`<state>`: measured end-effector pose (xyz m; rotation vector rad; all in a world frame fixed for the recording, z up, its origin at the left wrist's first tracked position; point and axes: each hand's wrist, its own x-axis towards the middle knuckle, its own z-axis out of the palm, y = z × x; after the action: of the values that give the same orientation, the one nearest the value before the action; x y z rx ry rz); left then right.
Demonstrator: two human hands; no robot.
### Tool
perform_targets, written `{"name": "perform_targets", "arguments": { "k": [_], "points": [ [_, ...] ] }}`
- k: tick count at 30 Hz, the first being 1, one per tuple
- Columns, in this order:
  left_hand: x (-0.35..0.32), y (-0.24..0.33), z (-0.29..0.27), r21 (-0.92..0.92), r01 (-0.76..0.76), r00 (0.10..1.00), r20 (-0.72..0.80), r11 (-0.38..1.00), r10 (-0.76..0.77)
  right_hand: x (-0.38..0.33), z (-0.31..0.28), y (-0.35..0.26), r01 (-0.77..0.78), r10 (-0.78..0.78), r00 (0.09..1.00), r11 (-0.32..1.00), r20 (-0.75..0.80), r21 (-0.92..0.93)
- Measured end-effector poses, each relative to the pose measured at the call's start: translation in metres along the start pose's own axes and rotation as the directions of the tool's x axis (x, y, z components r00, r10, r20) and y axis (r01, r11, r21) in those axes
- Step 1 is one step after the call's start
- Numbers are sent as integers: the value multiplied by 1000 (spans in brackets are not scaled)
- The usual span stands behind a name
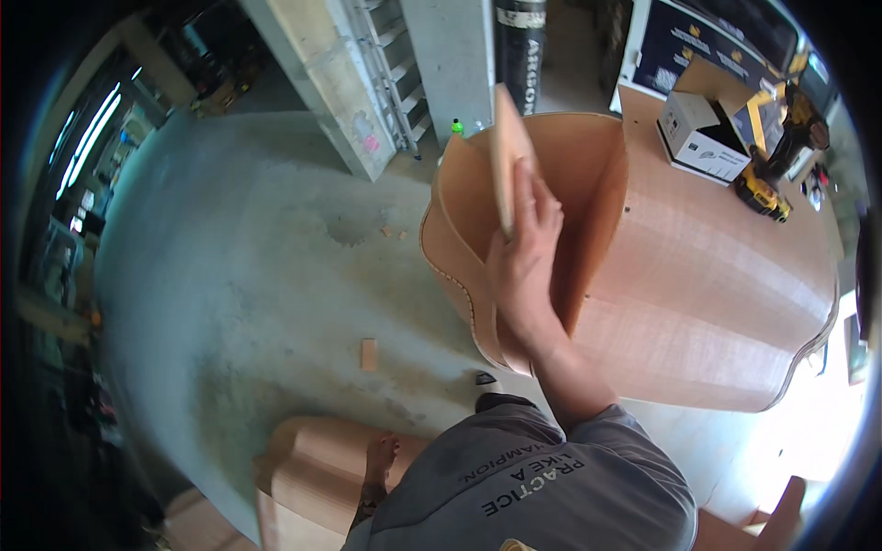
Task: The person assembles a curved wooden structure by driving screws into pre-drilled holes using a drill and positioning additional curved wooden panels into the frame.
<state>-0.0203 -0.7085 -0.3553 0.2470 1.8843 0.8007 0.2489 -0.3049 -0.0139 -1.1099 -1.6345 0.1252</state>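
Observation:
My right hand [528,248] is closed around a flat, light wooden board [513,151], its fingers along the right face. The board is held upright above the open end of a large curved wooden shell [689,285]. My right forearm reaches across the shell's near rim, and part of the hollow inside is hidden behind the hand. Low by my left side, my left hand [382,452] hangs with loosely bent fingers and nothing visible in it. Behind it lies another curved wooden piece [317,459]; whether the hand touches it I cannot tell.
On the shell's top stand a white cardboard box [703,138] and a yellow-and-black power drill [764,195]. A dark gas cylinder [521,55], a concrete pillar [331,83] and a ladder [397,69] are beyond. A small wood offcut [368,354] lies on the concrete floor.

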Motion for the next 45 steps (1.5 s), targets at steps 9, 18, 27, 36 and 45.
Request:
{"name": "perform_targets", "arguments": {
  "k": [9,18,27,36,45],
  "points": [
    [108,142,-43,127,-114,985,140,985,96,-30,105,19,-100,157,971,952,180,-290],
    [219,171,-111,639,-520,821,557,566,125,-22,123,48,-73,139,971,948,195,-309],
    [313,271,-145,608,-437,856,508,663,98,-50,135,52,-291,391,911,835,131,-467],
    [209,502,44,-28,-606,579,670,795,465,-99,107,47,-474,547,832,787,92,-395],
    [110,667,189,-261,-817,163,751,514,640,-163,70,33,-666,769,636,508,-61,-547]
  ]
}}
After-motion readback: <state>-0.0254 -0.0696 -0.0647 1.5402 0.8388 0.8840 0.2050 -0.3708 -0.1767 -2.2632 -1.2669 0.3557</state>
